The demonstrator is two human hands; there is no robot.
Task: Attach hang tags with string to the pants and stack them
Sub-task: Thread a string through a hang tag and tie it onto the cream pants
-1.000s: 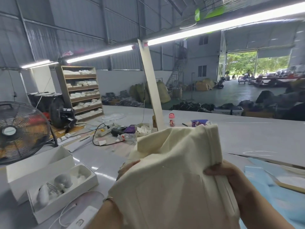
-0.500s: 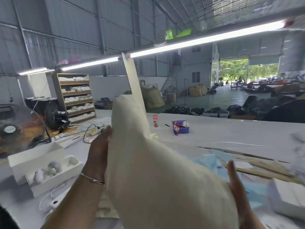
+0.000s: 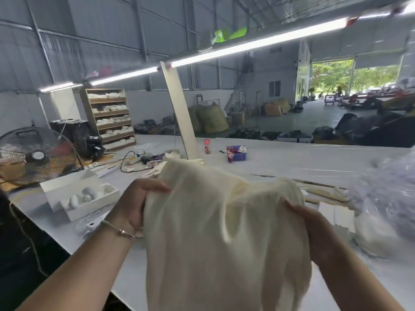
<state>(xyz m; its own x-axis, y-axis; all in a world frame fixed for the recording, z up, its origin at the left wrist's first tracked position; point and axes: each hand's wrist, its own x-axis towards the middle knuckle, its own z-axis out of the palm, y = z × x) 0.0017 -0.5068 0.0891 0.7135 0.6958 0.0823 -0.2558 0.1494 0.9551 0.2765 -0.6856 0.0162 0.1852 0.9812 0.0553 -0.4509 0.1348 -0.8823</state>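
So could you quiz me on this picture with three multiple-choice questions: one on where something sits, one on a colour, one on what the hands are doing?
1. Where is the white open box on the table?
A. To the left of the left hand
B. Right of the right hand
C. Under the garment

2. What colour is the garment being held?
A. Dark blue
B. Cream
C. Red

3. How do the hands stand to the garment?
A. Both lie flat on the table
B. Only the right hand touches it
C. Each hand grips one side, holding it up

Answers:
1. A: the box sits beside the fan, left of the left hand.
2. B: the cloth is a pale cream all over.
3. C: the left hand's fingers curl over the left edge, and the right hand clasps the right edge.
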